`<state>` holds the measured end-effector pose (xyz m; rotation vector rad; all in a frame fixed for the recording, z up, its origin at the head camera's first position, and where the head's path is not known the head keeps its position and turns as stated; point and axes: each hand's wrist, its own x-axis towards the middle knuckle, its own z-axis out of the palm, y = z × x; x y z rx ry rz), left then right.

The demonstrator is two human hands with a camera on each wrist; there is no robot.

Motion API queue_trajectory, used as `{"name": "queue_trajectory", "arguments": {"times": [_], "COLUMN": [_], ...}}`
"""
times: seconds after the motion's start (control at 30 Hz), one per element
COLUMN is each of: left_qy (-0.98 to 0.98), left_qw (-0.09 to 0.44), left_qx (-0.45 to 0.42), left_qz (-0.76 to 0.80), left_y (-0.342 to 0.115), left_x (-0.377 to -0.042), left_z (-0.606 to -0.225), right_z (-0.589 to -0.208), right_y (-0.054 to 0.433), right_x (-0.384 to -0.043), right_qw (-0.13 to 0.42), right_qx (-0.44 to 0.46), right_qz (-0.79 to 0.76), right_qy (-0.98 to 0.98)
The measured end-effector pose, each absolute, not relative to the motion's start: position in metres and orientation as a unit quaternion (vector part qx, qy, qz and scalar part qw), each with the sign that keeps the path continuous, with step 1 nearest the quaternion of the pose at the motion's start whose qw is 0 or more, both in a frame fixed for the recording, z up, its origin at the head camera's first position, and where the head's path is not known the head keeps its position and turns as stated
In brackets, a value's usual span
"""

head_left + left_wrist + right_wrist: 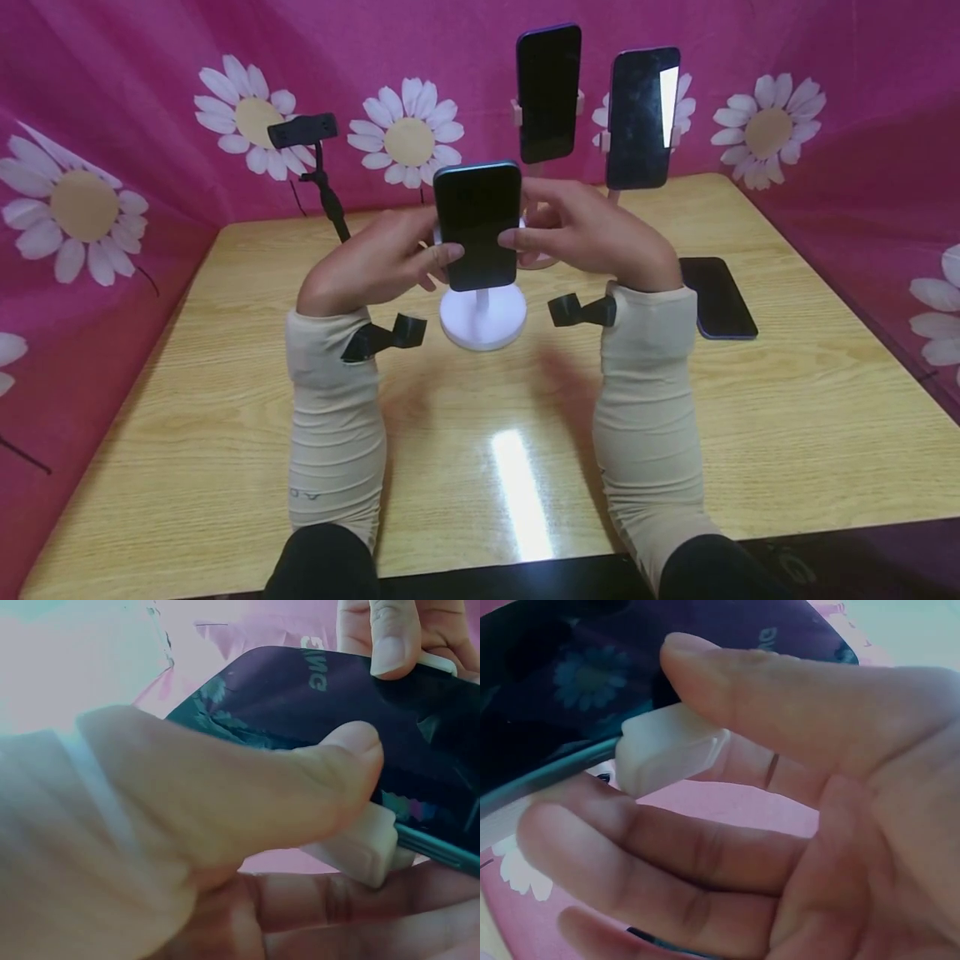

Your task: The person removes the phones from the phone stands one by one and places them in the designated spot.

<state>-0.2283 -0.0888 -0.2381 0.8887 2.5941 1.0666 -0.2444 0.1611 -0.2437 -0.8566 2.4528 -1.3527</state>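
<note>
Sitting in the white clamp [671, 746] atop the round-based stand [483, 329], the front phone [477, 225] is gripped at its edges by the left hand [382, 258] and right hand [581, 225], thumbs on screen, fingers behind, probably so it's kept steady; farther back, a purple-edged phone [549, 92] and a glare-streaked phone [643, 117] are propped up, lower supports partly blocked by the right hand; a black holder [303, 131] is parked left; a flat phone [723, 300] is partly covered by the right sleeve [648, 375].
</note>
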Motion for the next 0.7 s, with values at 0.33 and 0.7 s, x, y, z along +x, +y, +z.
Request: {"name": "queue_trajectory", "arguments": {"times": [0.33, 0.7], "left_qy": [0.863, 0.861], "left_qw": [0.122, 0.143], "left_qx": [0.318, 0.315], "left_qz": [0.373, 0.373], "left_y": [-0.0891, -0.0895], "left_x": [-0.2291, -0.2294], "left_z": [-0.2382, -0.2371], "right_z": [-0.2433, -0.2421], "right_y": [0.1638, 0.1657], "right_x": [-0.2430, -0.2431], "right_qw": [0.114, 0.125], "right_qx": [-0.302, -0.301], "right_qz": [-0.456, -0.446], "right_qy": [0.829, 0.833]}}
